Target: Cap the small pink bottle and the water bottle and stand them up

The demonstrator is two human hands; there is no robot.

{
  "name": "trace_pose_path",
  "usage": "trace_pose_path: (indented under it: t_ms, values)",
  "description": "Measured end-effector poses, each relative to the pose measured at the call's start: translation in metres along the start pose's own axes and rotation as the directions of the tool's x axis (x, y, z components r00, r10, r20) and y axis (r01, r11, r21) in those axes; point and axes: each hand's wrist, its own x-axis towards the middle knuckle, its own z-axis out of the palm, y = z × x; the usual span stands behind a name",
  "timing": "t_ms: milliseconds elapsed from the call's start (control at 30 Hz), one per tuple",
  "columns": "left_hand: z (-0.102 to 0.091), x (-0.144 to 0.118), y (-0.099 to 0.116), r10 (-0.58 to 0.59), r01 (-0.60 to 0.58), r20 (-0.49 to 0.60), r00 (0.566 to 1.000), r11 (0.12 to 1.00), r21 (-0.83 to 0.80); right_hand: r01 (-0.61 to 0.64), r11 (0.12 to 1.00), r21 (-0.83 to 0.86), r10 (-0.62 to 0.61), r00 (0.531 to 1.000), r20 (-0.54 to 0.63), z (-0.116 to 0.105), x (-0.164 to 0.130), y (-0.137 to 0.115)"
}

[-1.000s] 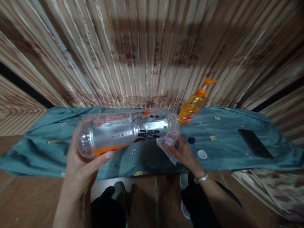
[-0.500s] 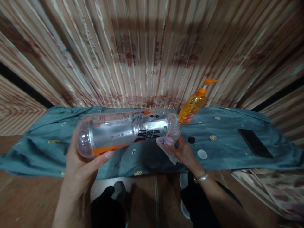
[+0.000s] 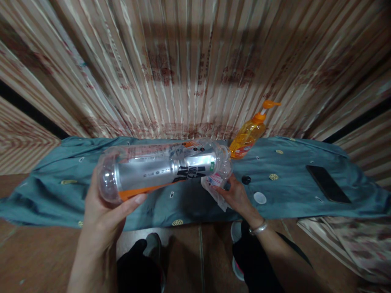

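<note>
Large bottle [image 3: 152, 171]: held tipped above cloth [image 3: 293, 199], base gripped by left hand [image 3: 105, 213]; mouth set at clear container [image 3: 220, 177], clasped by right hand [image 3: 238, 197]. Black cap [image 3: 246, 179], white lid [image 3: 260, 198]: apparently removed, unfitted. Flow: cannot be discerned.

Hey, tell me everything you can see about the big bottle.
The big bottle looks like clear plastic, with a rounded base, a narrow neck and a silver label with black lettering and an orange strip. It is held roughly sideways above the cloth, base to the left, neck to the right with no cap visible. The left hand grips it near the base. The neck is by the clear container in the right hand; whether they touch is unclear.
</note>
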Motion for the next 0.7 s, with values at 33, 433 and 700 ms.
trace_pose_path:
  t_ms: [33,433,700]
  values:
    - [-0.0001,-0.0004,0.0001,-0.003,0.003,0.001,1.000,1.000,-0.001,0.000,1.000,0.006,0.000,1.000,0.000,0.0001,0.0000,0.0001]
    - [-0.0029,-0.0015,-0.0011,0.021,-0.022,0.005,1.000,1.000,0.005,0.009,1.000,0.024,-0.009,1.000,-0.008,0.0014,0.0002,0.0022]
    - [-0.0032,-0.0017,-0.0009,0.048,-0.049,0.026,0.998,0.999,0.019,0.011,1.000,0.009,-0.010,1.000,-0.006,0.0014,-0.0003,0.0018]
